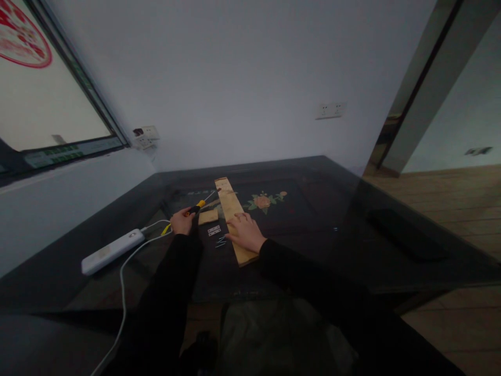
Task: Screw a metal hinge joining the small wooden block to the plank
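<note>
Head view: the board point(230, 202) is laid lengthwise on the desk point(305, 250), pointing away from the person. Its near half is covered by the right hand point(246, 232), laid flat with the thumb held apart from the fingers. Left of the board, the screwdriver point(201, 203) is gripped by the left hand point(181, 222), its shaft aimed at the board's far half; whether contact is made cannot be told. Just left of the board are set a block point(208, 216), metal plates point(214, 231) and screws point(221, 242). Well left of the board, a power strip point(113, 251) is placed.
</note>
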The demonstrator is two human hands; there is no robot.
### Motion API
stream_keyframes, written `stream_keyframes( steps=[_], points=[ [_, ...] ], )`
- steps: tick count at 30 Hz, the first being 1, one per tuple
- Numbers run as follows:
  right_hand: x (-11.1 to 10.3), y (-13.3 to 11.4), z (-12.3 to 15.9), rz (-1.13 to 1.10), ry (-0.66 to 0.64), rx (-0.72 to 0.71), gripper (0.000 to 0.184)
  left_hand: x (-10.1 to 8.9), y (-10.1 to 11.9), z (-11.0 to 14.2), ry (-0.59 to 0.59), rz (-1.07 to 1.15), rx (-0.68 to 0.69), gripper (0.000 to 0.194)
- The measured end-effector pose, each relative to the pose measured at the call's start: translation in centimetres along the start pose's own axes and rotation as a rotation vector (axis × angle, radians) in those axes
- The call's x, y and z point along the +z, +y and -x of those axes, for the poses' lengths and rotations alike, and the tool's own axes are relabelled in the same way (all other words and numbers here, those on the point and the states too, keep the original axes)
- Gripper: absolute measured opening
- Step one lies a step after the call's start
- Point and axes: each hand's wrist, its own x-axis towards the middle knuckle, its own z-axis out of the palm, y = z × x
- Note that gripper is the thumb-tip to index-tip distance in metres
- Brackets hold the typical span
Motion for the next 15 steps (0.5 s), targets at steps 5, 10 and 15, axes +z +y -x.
stream_keyframes(
  steps=[5, 10, 15],
  points=[
    [1.1, -0.6, -0.8, 0.064, -0.046, 0.05, 0.056, 0.4, -0.3, -0.2, -0.006, 0.0, 0.001, 0.043],
    [1.2, -0.6, -0.9, 0.083, -0.065, 0.097, 0.052, 0.3, -0.1, 0.0, -0.012, -0.001, -0.005, 0.042],
    [0.6, -0.4, -0.5, 0.076, -0.056, 0.135, 0.053, 0.0, 0.1, 0.4, -0.017, 0.005, -0.02, 0.041]
  ],
)
